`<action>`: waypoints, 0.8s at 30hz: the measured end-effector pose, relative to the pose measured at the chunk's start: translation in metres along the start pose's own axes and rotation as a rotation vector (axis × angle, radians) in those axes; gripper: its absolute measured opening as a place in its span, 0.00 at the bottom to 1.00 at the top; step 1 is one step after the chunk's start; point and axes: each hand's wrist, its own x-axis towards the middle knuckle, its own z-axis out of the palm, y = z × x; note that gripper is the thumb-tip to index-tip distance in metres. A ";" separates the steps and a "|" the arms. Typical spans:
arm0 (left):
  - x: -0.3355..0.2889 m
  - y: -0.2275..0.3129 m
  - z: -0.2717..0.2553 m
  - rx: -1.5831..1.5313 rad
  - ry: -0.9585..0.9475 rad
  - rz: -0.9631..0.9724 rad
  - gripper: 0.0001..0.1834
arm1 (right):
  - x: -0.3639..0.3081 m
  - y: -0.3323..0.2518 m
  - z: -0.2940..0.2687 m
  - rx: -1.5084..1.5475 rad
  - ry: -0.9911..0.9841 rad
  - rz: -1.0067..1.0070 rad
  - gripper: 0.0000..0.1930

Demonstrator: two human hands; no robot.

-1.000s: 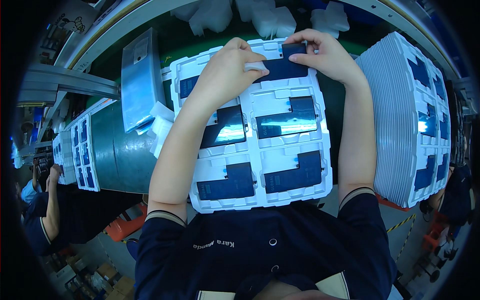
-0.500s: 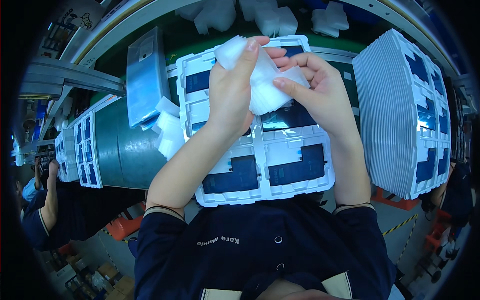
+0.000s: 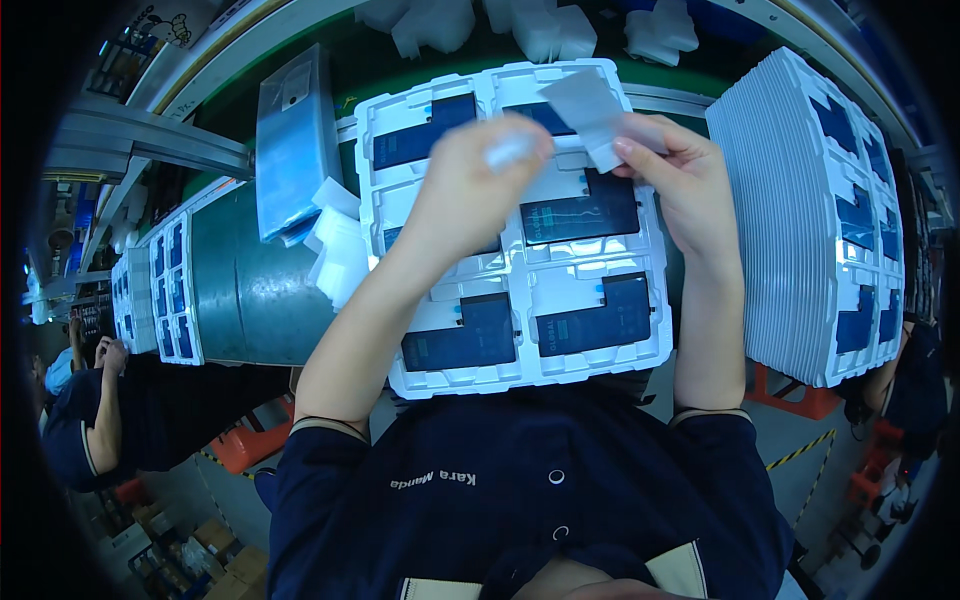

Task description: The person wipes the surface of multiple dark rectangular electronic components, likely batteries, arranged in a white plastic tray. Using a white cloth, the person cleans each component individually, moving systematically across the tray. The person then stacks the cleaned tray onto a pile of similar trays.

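- Head view, centre: a white moulded tray with six compartments in two columns, its lower edge just in front of the person's shirt.
- Dark L-shaped pieces lie in the compartments; the middle-left one is mostly hidden behind the left arm, the upper-right one partly covered.
- Upper centre: the left hand, blurred, is over the left column and its middle edge, fingers curled together around a small white wad.
- Right of it, the right hand has thumb and fingers clamped on a thin white sheet, which stands over the upper-right compartment; whether it touches the dark piece there I cannot tell.
- Left of the tray: loose white sheets beside its edge on the green worktop, with a blue translucent sleeve above them.
- Upper edge: white bundles.
- Right side: a tall stack of white trays, the end one bearing similar dark pieces.
- Far left: a co-worker's forearm near more filled trays.
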 end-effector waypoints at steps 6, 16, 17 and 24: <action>-0.032 0.013 0.020 0.652 -0.151 0.027 0.16 | 0.000 0.003 -0.024 -0.069 0.127 -0.022 0.10; -0.036 0.033 -0.015 0.344 -0.332 0.147 0.08 | -0.012 0.009 -0.020 -0.109 -0.020 0.073 0.10; -0.039 0.035 -0.018 0.308 -0.402 0.133 0.08 | -0.015 0.009 -0.016 -0.223 -0.046 0.103 0.11; -0.052 0.021 -0.011 0.200 -0.507 0.142 0.08 | -0.023 -0.005 0.001 -0.671 -0.057 0.015 0.10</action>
